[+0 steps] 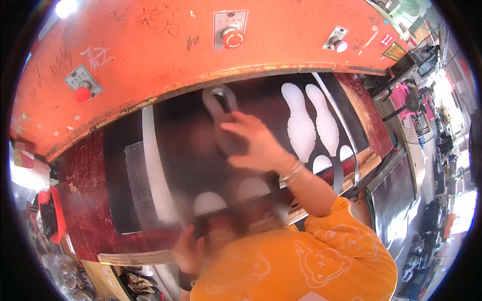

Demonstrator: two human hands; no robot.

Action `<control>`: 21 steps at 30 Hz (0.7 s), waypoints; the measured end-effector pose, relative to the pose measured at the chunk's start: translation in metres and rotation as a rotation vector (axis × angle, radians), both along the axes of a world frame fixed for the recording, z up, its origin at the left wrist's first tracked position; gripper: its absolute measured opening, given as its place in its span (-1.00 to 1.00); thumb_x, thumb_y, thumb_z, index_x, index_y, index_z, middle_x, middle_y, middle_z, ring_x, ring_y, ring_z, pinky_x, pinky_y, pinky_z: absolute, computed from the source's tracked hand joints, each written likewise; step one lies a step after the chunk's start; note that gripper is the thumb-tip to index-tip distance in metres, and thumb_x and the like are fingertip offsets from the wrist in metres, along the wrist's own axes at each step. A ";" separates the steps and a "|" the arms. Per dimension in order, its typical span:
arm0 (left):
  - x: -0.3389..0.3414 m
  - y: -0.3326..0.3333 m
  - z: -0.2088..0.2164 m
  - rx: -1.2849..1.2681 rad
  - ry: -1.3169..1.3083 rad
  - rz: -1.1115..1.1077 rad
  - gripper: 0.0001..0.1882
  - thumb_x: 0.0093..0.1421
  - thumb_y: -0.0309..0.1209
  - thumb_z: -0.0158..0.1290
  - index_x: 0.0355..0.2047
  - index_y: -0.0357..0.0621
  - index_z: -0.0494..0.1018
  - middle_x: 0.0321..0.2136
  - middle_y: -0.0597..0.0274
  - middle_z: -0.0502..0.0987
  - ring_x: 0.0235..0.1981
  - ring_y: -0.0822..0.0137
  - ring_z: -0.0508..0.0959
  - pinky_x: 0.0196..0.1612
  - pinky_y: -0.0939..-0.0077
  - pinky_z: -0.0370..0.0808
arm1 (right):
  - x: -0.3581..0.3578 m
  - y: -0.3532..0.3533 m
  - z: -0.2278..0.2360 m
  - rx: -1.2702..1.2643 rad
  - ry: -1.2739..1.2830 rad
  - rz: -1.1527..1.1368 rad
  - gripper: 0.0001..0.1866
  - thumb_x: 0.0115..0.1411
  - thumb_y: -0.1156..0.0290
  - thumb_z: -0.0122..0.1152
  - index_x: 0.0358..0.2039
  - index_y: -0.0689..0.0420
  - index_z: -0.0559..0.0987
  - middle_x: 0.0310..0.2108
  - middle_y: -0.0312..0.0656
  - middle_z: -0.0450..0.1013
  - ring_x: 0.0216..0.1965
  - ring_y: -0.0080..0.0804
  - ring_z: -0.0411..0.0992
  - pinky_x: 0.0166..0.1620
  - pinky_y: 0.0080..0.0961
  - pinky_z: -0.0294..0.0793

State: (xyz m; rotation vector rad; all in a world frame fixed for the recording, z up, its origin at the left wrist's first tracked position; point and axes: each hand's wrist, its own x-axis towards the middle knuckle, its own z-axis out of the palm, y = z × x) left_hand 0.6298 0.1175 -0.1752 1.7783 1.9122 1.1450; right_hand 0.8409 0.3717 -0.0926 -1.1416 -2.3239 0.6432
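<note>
A black sheet (186, 155) lies on the dark red press bed (85, 200), over a white cutting board (150, 165). Sole-shaped holes (299, 125) in the sheet show white beneath. My right hand (256, 145) reaches over the sheet and grips a grey sole-shaped cutting die (217, 103), which sits blurred on the black material. My left hand (187, 251) is at the sheet's front edge, blurred, fingers curled on that edge. My orange sleeves fill the lower right.
The orange press head (201, 45) hangs over the back of the bed, with red push buttons (232, 39) (83, 94) on it. A standing fan (409, 103) and cluttered benches are at the right. A red crate (55, 215) stands at the left.
</note>
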 end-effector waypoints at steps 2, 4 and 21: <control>0.002 -0.007 0.000 -0.065 -0.037 0.018 -0.60 0.00 -0.53 0.12 -0.10 -0.24 0.41 -0.42 0.04 0.53 -0.66 0.39 0.37 -0.57 0.54 0.30 | 0.026 -0.001 -0.003 0.003 0.073 0.015 -0.26 -0.26 0.23 0.36 0.05 -0.05 0.41 0.19 0.07 0.12 0.17 0.20 0.08 0.18 -0.01 0.11; 0.003 -0.010 0.002 -0.083 -0.047 0.015 -0.60 0.00 -0.53 0.12 -0.09 -0.24 0.41 -0.42 0.03 0.53 -0.66 0.37 0.38 -0.57 0.52 0.30 | 0.041 -0.001 -0.007 0.074 -0.053 -0.073 -0.28 -0.24 0.24 0.36 0.05 -0.04 0.42 0.18 0.05 0.14 0.16 0.17 0.09 0.15 -0.02 0.13; -0.030 0.082 0.001 -0.027 0.065 -0.011 -0.61 0.00 -0.54 0.12 -0.10 -0.26 0.42 -0.35 0.03 0.54 -0.62 0.36 0.46 -0.56 0.54 0.36 | 0.122 0.157 0.034 0.915 0.517 -0.698 -0.33 0.18 0.28 0.07 0.20 0.31 0.08 0.21 0.18 0.01 0.25 0.07 -0.05 0.26 -0.12 -0.11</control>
